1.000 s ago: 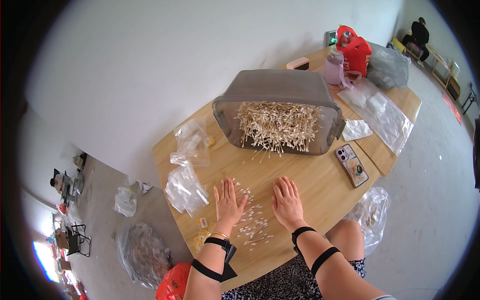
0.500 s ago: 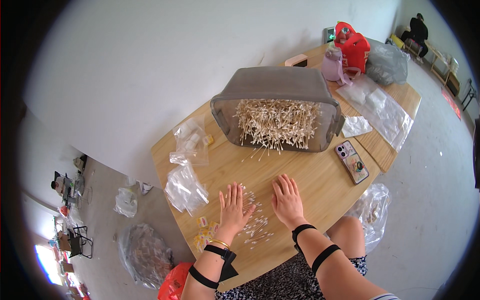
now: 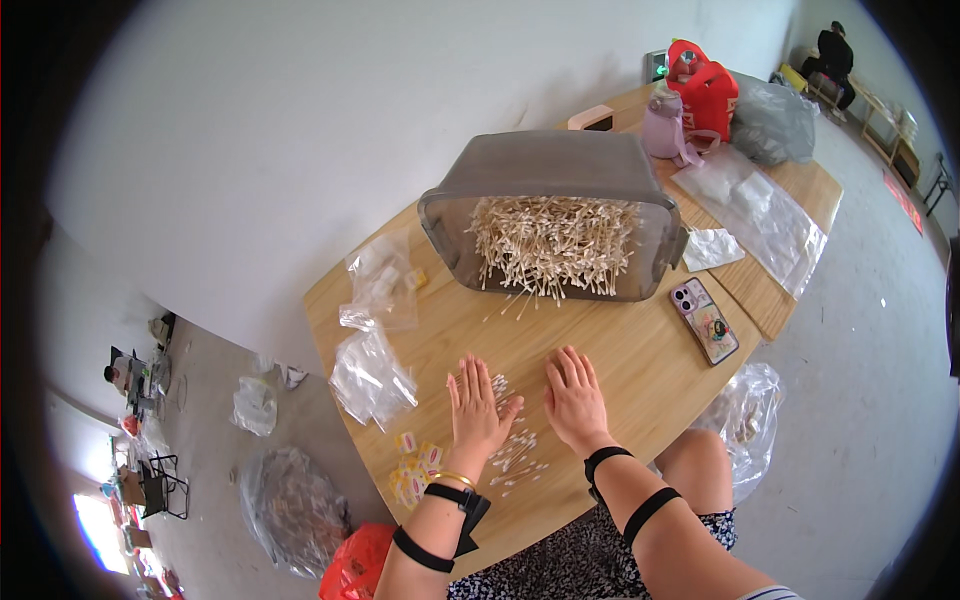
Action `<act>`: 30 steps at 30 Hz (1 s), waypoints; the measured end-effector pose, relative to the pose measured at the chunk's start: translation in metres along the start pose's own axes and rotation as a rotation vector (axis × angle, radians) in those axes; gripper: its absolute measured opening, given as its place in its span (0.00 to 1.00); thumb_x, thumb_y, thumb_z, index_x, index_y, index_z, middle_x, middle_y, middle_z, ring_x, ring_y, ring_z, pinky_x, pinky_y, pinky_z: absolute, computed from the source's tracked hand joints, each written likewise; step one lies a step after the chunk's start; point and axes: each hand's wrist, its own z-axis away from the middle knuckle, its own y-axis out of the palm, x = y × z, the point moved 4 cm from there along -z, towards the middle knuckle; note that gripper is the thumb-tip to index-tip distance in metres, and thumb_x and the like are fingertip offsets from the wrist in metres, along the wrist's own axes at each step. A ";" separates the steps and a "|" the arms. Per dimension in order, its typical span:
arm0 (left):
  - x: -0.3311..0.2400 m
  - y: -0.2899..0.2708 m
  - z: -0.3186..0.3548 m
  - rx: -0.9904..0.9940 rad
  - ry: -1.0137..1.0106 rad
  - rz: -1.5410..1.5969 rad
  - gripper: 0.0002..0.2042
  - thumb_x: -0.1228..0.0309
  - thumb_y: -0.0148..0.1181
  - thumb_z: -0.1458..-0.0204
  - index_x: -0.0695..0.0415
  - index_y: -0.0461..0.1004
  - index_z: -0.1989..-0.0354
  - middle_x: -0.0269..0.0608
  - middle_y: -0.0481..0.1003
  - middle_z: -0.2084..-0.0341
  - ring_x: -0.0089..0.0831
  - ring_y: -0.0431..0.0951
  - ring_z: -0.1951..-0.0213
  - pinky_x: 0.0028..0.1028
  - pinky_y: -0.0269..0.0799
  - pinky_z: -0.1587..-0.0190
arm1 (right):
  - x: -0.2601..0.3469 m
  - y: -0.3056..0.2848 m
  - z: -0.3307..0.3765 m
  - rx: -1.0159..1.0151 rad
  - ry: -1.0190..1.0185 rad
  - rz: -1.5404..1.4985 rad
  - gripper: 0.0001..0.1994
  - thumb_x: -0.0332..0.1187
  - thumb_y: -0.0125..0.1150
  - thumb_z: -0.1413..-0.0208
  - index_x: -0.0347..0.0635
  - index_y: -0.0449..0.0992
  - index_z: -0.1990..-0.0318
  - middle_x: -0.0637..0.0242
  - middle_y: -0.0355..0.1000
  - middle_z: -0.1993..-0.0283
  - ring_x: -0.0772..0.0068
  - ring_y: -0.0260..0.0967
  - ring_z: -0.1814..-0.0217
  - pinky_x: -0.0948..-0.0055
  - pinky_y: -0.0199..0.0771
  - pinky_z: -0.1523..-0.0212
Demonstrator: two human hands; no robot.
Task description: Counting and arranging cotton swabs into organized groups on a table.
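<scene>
My left hand (image 3: pixel 480 410) lies flat with its fingers stretched out, partly over a loose row of cotton swabs (image 3: pixel 520 455) on the table. It covers some of them. To the right of the swabs my right hand (image 3: pixel 575 400) rests palm down on the wood, fingers out and holding nothing. Beyond both hands a grey plastic bin (image 3: pixel 550 165) lies on its side, its mouth toward me, with a big heap of cotton swabs (image 3: pixel 560 245) inside. A few swabs spill over its lip. Small yellow-and-white packets (image 3: pixel 412 478) sit by my left wrist.
Clear plastic bags (image 3: pixel 370 375) lie along the table's left side. A phone (image 3: pixel 705 322) and a white tissue (image 3: pixel 712 249) are at the right. A red bag (image 3: pixel 705 95) and a lilac bottle (image 3: pixel 665 130) stand at the far corner. Another person (image 3: pixel 835 65) sits in the distance.
My left hand has slid slightly to the right over the swabs, covering more of the row. My right hand stays where it was.
</scene>
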 end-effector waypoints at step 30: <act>-0.068 0.003 0.110 0.126 0.091 -0.038 0.48 0.39 0.43 0.41 0.75 0.46 0.29 0.64 0.45 0.27 0.56 0.39 0.25 0.51 0.31 0.25 | 0.001 0.001 0.002 0.015 -0.010 0.015 0.23 0.35 0.52 0.40 0.38 0.69 0.38 0.56 0.62 0.32 0.56 0.52 0.25 0.55 0.47 0.24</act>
